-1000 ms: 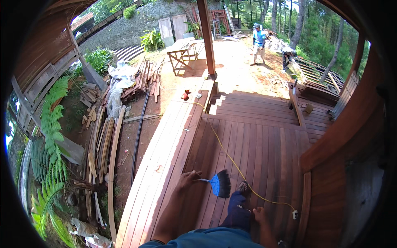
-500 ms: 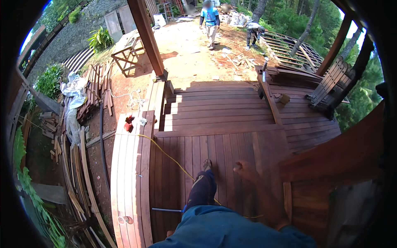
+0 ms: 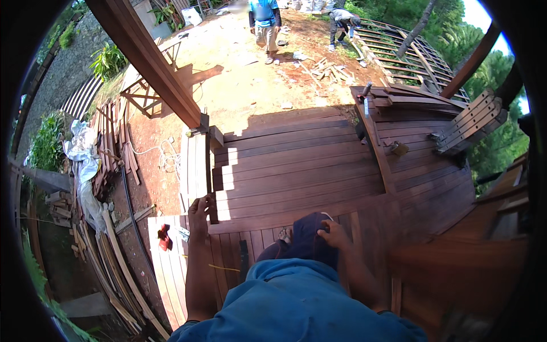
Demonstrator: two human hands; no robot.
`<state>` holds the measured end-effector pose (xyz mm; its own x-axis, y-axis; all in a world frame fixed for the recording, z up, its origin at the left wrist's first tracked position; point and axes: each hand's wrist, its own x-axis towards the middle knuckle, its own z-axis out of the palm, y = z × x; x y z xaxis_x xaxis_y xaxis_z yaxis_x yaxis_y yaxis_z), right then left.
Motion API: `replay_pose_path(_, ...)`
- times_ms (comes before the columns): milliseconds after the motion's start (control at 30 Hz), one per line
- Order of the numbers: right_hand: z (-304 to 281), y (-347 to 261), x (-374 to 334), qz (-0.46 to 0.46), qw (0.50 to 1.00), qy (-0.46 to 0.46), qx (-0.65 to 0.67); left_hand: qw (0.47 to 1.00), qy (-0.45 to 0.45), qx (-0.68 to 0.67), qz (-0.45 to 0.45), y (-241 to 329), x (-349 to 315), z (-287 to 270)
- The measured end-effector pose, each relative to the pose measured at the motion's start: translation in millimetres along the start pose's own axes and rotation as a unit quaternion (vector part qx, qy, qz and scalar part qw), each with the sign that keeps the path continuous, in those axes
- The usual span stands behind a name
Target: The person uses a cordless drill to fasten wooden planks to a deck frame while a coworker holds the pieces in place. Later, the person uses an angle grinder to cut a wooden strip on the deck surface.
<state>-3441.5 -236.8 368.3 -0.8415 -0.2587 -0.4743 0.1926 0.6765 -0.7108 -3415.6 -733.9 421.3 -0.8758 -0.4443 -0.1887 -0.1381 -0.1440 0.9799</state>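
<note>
My left hand (image 3: 200,208) is raised over the left side of the deck, beside the low wooden ledge. Its fingers are loosely bent and apart, with nothing visible between them. My right hand (image 3: 336,235) hovers by my raised knee (image 3: 310,236) in dark trousers, its fingers curled in and nothing showing in them. Below my feet run the reddish-brown boards of the deck (image 3: 256,236), and ahead lie wide wooden steps (image 3: 296,165). Left of my left hand, a red object (image 3: 164,237) and a small silvery piece (image 3: 183,233) rest on the sunlit bench boards.
A thick wooden post (image 3: 154,62) leans across the left front. A yellow cord (image 3: 223,268) lies on the deck. A folded ladder (image 3: 473,122) stands at the right. One person (image 3: 264,23) stands ahead; another (image 3: 342,25) bends by a slatted frame. Timber piles (image 3: 108,256) lie left.
I have moved forward toward the steps. My left hand has come into view, and my right hand is now beside my raised knee. The person in blue appears nearer.
</note>
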Motion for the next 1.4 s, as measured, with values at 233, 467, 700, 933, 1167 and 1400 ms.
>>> replay_pose_path(233, -39.8, -0.2, 223.0, -0.01, 0.992, -0.057, -0.11, 0.984, -0.071, -0.141, 0.087, 77.1, 144.2, 81.9)
replay_pose_path(467, -68.9, -76.6, 461.1, -0.029, 0.949, -0.141, -0.28, 0.948, 0.173, -0.253, -0.089, -47.1, 259.6, 137.3)
replay_pose_path(700, -89.2, -163.8, 613.7, -0.092, 0.96, -0.21, -0.16, 0.946, 0.173, -0.264, -0.072, -66.8, 364.3, 125.3)
replay_pose_path(933, -20.1, -180.7, 814.9, -0.119, 0.96, -0.107, -0.232, 0.935, 0.286, -0.21, 0.017, -73.2, 578.7, 29.9)
replay_pose_path(1167, 18.6, -230.2, 888.2, -0.154, 0.957, -0.169, -0.179, 0.927, 0.316, -0.098, 0.175, 38.7, 710.7, -18.1)
replay_pose_path(1400, 22.0, -252.2, 1098.4, -0.182, 0.924, -0.197, -0.273, 0.816, 0.442, 0.142, 0.343, 47.5, 859.9, -90.2)
